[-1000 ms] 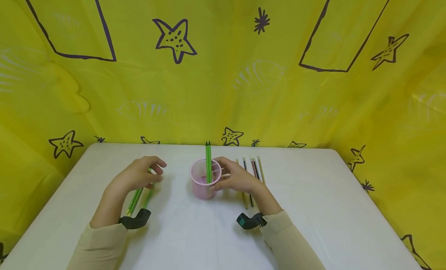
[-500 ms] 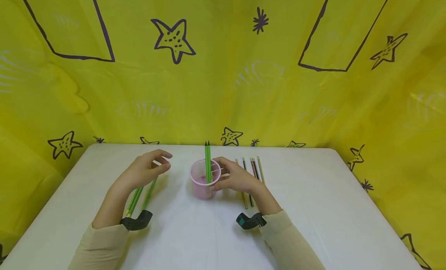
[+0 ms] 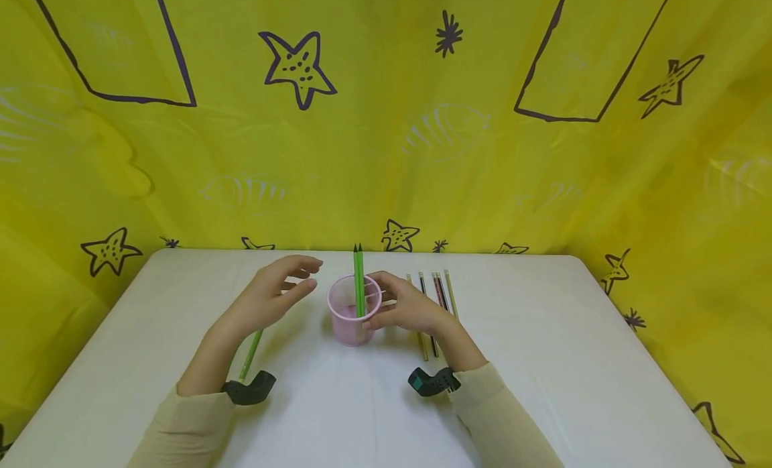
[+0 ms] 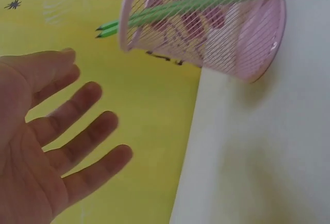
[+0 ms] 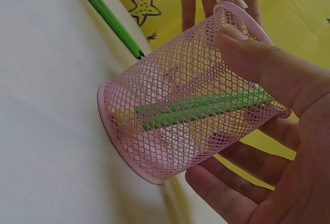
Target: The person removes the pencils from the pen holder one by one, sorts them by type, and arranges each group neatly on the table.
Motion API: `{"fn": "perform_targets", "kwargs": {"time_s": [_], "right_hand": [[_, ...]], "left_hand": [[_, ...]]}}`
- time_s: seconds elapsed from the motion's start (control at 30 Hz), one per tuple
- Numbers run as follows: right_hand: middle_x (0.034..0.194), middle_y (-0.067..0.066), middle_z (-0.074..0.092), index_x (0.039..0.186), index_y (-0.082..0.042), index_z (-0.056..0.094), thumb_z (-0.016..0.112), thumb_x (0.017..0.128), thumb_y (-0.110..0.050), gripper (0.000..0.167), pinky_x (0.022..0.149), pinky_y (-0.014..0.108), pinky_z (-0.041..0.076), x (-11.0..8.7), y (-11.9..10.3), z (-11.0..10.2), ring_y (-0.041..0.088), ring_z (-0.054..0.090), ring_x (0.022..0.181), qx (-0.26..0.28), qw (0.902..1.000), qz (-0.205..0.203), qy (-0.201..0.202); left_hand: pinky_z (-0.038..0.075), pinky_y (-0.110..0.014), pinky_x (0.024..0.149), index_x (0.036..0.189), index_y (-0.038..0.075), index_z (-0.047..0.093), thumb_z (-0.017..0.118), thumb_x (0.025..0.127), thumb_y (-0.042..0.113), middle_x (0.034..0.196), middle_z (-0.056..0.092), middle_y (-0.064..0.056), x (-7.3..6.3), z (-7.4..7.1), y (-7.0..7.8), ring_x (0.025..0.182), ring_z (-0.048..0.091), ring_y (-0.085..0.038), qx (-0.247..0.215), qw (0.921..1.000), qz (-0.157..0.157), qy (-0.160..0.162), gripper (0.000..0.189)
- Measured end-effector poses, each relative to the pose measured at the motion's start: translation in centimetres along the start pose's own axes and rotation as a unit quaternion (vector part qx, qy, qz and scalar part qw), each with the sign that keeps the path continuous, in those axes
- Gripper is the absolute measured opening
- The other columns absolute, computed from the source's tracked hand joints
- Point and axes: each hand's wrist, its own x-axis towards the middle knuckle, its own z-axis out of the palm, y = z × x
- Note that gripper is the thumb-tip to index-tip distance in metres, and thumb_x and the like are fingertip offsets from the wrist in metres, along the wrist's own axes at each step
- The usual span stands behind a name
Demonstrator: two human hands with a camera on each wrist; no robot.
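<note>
A pink mesh pen cup (image 3: 346, 332) stands upright on the white table, with two green pencils (image 3: 359, 270) in it, their dark tips up. My right hand (image 3: 410, 308) holds the cup from its right side, thumb and fingers around the wall, as the right wrist view shows. To the left of the cup, my left hand (image 3: 274, 295) hovers with nothing in it; its fingers are spread and relaxed in the left wrist view. Green pencils (image 5: 108, 17) lie on the table beneath the left forearm, partly hidden from the head view.
Several pencils in gold, black and red (image 3: 436, 344) lie on the white table (image 3: 338, 414), right of the cup and partly behind the right wrist. A yellow patterned cloth (image 3: 362, 153) hangs along the back and sides.
My left hand has lifted away from the green pencils on the table and moved right, closer to the cup, its fingers loosening. The right hand and the cup have stayed in place.
</note>
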Motion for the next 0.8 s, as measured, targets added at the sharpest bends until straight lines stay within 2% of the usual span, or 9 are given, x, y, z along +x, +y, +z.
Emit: {"fn": "perform_targets", "kwargs": {"time_s": [0.1, 0.3, 0.43, 0.57, 0.8], "right_hand": [[0.133, 0.016, 0.056, 0.141, -0.01, 0.047, 0.084, 0.075, -0.003, 0.076, 0.099, 0.04, 0.053, 0.1, -0.1, 0.0, 0.039, 0.055, 0.124, 0.0, 1.0, 0.002, 0.002], [0.133, 0.014, 0.057, 0.141, -0.012, 0.047, 0.084, 0.075, -0.005, 0.075, 0.099, 0.041, 0.053, 0.1, -0.2, 0.0, 0.037, 0.055, 0.124, -0.006, 1.0, 0.004, 0.003], [0.133, 0.012, 0.057, 0.141, -0.012, 0.048, 0.084, 0.075, -0.006, 0.075, 0.099, 0.041, 0.053, 0.0, -0.2, 0.0, 0.037, 0.055, 0.124, -0.006, 1.0, 0.003, 0.003], [0.133, 0.012, 0.057, 0.141, -0.012, 0.048, 0.084, 0.075, -0.006, 0.075, 0.1, 0.041, 0.053, 0.0, -0.2, 0.1, 0.037, 0.055, 0.125, -0.007, 1.0, 0.003, 0.004], [0.134, 0.011, 0.057, 0.141, -0.012, 0.048, 0.084, 0.076, -0.006, 0.075, 0.1, 0.041, 0.052, -0.2, -0.2, 0.1, 0.035, 0.056, 0.125, -0.008, 1.0, -0.001, 0.004]], "left_hand": [[0.052, -0.052, 0.098, 0.136, 0.011, 0.055, 0.063, 0.099, 0.016, 0.135, 0.06, -0.007, 0.3, 0.9, 0.4, 0.123, 0.058, -0.029, -0.027, 0.9996, 0.008, 0.005, 0.038], [0.043, -0.06, 0.106, 0.141, 0.015, 0.051, 0.065, 0.097, 0.014, 0.143, 0.052, -0.005, 0.5, 2.4, 0.9, 0.134, 0.047, -0.036, -0.093, 0.9954, -0.007, -0.021, 0.046], [0.04, -0.063, 0.107, 0.139, 0.015, 0.052, 0.067, 0.096, 0.016, 0.145, 0.051, -0.006, 0.5, 3.0, 1.0, 0.136, 0.043, -0.04, -0.1, 0.9947, -0.011, -0.017, 0.046], [0.038, -0.064, 0.108, 0.137, 0.016, 0.055, 0.068, 0.095, 0.013, 0.15, 0.046, -0.007, 0.7, 3.8, 0.9, 0.142, 0.038, -0.035, -0.104, 0.9944, -0.011, -0.01, 0.044], [0.032, -0.066, 0.112, 0.138, 0.015, 0.056, 0.069, 0.094, 0.013, 0.159, 0.036, -0.008, 0.8, 5.3, 1.2, 0.147, 0.03, -0.036, -0.093, 0.9953, -0.002, -0.025, 0.046]]}}
